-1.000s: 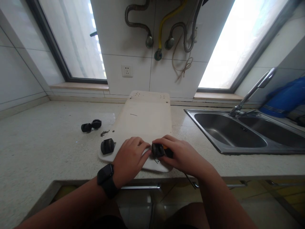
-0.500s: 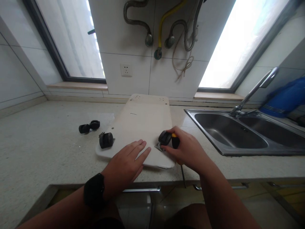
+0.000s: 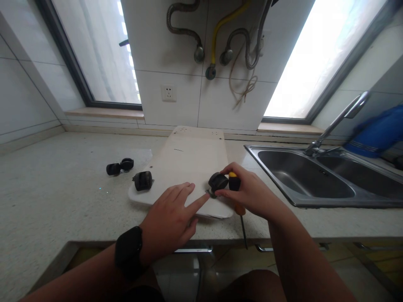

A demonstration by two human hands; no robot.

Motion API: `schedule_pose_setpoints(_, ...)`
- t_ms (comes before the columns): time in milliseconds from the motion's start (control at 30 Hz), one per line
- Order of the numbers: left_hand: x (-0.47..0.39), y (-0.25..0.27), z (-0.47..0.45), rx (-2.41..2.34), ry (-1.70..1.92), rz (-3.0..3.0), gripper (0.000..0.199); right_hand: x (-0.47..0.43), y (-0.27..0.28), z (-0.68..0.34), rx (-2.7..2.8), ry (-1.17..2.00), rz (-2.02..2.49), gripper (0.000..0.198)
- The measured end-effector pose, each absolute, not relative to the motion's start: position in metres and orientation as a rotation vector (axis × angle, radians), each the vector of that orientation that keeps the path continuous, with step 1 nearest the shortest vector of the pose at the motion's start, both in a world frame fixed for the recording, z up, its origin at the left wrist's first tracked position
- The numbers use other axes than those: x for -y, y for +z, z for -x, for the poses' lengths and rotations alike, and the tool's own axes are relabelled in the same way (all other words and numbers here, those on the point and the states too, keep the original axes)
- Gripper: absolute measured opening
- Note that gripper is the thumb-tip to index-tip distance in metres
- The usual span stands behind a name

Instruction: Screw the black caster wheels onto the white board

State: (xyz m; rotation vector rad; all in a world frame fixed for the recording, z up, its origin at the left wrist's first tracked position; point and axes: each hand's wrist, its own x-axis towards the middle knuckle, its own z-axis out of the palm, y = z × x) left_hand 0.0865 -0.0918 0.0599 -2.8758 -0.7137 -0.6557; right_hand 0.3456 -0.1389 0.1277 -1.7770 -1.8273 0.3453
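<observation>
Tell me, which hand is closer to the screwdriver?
The right hand: it curls around the screwdriver while thumb and fingers pinch a black caster wheel. The left hand is to the screwdriver's left, partly over the white board, apart from it.

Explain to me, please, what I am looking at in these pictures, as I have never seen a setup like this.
There is no robot here: these are a person's bare hands, seen by a camera worn on the head, looking forward and down. On the countertop lies a white panel. The right hand holds a black caster and a screwdriver. The left hand lies open over the panel, index fingertip by that caster's metal plate. Another caster sits at the panel's left; two more lie beyond it on the counter.
</observation>
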Motion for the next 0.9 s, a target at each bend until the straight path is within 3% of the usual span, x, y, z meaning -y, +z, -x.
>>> schedule_pose_setpoints(200, 0.095, 0.067, -0.092, 0.806, -0.627, 2.890, 0.066, 0.134, 0.128, -0.347, 1.752, 0.373, 1.747, 0.057)
schedule_pose_setpoints(400, 0.099, 0.068, -0.096, 0.909, -0.611, 2.908, 0.069, 0.133, 0.132, -0.347, 1.761, 0.410, 1.680, 0.037)
schedule_pose_setpoints(900, 0.099, 0.069, -0.096, 0.884, -0.609, 2.871, 0.072, 0.141, 0.131, -0.338, 1.688, 0.311, 1.743, 0.032)
